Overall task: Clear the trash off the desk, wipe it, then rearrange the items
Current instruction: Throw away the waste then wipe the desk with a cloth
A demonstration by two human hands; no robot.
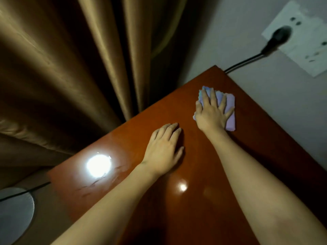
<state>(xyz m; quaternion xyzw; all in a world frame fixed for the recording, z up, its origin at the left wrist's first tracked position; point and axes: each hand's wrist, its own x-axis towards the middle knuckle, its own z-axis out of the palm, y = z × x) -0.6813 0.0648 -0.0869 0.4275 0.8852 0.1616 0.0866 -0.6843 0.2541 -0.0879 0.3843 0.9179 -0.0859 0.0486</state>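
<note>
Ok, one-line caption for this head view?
Right hand presses a purple cloth on the wooden desk; left hand rests flat.

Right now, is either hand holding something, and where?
The right hand presses flat on the middle of a purple cloth on the desk. The left hand holds nothing, resting on the wood.

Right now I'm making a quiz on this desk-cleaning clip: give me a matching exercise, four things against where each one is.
Things:
1. cloth
2. left hand
3. plug
4. curtain

Places:
A. in the wall socket
B. flat on the bare desk
C. hanging beyond the desk's far left edge
D. under the right hand

Pairs: 1-D, 2-B, 3-A, 4-C
</note>
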